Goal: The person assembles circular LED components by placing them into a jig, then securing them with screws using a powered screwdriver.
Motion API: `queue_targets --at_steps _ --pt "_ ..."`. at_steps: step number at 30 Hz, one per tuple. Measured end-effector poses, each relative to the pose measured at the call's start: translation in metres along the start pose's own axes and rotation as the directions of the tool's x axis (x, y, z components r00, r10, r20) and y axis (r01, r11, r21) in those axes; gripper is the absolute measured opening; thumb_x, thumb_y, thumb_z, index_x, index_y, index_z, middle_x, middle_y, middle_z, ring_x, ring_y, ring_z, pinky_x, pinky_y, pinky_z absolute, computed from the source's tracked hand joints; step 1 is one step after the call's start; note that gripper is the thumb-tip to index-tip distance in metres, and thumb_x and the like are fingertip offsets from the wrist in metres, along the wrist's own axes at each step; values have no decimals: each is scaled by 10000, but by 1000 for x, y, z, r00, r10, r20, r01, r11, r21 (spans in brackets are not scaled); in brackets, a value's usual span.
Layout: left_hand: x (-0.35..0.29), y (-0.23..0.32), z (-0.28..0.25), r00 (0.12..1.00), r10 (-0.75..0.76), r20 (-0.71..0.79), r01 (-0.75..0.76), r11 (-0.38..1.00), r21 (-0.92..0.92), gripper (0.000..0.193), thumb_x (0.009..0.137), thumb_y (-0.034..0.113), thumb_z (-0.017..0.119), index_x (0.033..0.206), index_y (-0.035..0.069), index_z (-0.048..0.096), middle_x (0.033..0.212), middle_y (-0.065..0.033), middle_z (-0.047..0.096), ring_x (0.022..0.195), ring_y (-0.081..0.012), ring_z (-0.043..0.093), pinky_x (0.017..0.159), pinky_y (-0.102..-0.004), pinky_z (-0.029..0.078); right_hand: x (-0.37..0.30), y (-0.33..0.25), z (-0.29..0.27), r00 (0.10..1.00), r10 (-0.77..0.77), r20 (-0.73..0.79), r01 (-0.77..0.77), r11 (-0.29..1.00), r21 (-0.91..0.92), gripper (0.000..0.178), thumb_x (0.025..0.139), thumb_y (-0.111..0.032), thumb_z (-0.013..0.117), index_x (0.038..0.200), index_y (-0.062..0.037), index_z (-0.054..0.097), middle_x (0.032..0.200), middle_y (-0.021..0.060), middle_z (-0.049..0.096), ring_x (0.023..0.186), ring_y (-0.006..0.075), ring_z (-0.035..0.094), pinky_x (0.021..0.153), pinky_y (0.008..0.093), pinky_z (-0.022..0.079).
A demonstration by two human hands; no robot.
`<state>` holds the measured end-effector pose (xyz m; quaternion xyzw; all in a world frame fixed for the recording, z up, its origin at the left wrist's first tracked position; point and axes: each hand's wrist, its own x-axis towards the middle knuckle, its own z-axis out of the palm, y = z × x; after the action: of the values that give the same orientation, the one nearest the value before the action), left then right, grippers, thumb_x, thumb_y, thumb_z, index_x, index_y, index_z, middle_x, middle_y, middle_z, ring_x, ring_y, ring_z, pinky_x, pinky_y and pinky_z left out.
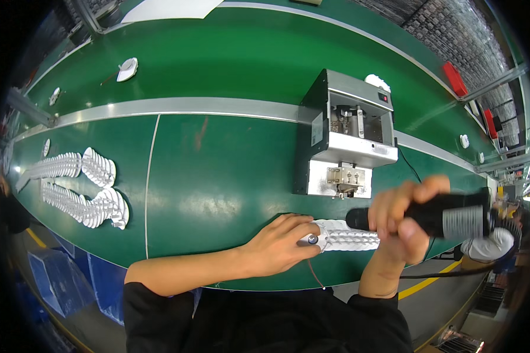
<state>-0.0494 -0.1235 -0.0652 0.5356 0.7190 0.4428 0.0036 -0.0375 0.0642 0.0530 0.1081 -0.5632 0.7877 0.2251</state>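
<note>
From where I stand, the long green counter with its pale seam fills most of the view. On it, beyond the person's hands, sits a boxy grey metal machine with an open-fronted recess. Over at the left lie two long, curving rows of stacked white ribbed pieces. Nearer the person, a shorter row of white ribbed pieces lies flat on the counter, between the two hands. The right hand, blurred, has its fingers curled closed around a thick black cylindrical tool, tilted near level; its narrow end shows over the short row, and I can't tell if they touch. The left hand bends over that row's left end, fingers and thumb parted just enough to grip a small white piece with a round silver centre. A thin dark-red wire trails below it.
</note>
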Motion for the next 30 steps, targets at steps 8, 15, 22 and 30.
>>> queue_targets --at_steps 8,15,22,30 --pt "2 1 -1 1000 -4 18 4 1000 -4 154 770 129 670 924 116 669 1128 -93 526 1137 -311 523 931 -424 435 -37 -6 -2 991 51 121 -55 998 27 384 744 -60 687 1001 -64 401 607 58 483 438 149 479 431 305 445" --pt "0 0 -2 1000 -11 19 11 1000 -10 219 745 129 708 961 124 677 1130 -81 541 1153 -323 532 921 -442 451 -47 -2 5 991 125 50 -127 991 35 361 723 -10 695 984 -46 447 592 55 497 449 176 478 443 319 432" --pt "1 1 -8 996 -23 87 25 999 -29 268 694 146 723 958 114 683 1174 -86 528 1168 -321 506 945 -429 432 -48 2 5 961 -50 273 66 997 -49 319 663 52 674 925 -14 505 595 85 555 450 203 536 456 329 479" --pt "2 4 -9 997 -76 24 78 991 -110 311 638 107 741 948 105 714 1172 -130 523 1147 -352 521 931 -438 458 -47 4 2 952 -40 302 57 997 -47 314 656 36 682 913 -10 508 596 79 567 448 210 549 466 338 495"
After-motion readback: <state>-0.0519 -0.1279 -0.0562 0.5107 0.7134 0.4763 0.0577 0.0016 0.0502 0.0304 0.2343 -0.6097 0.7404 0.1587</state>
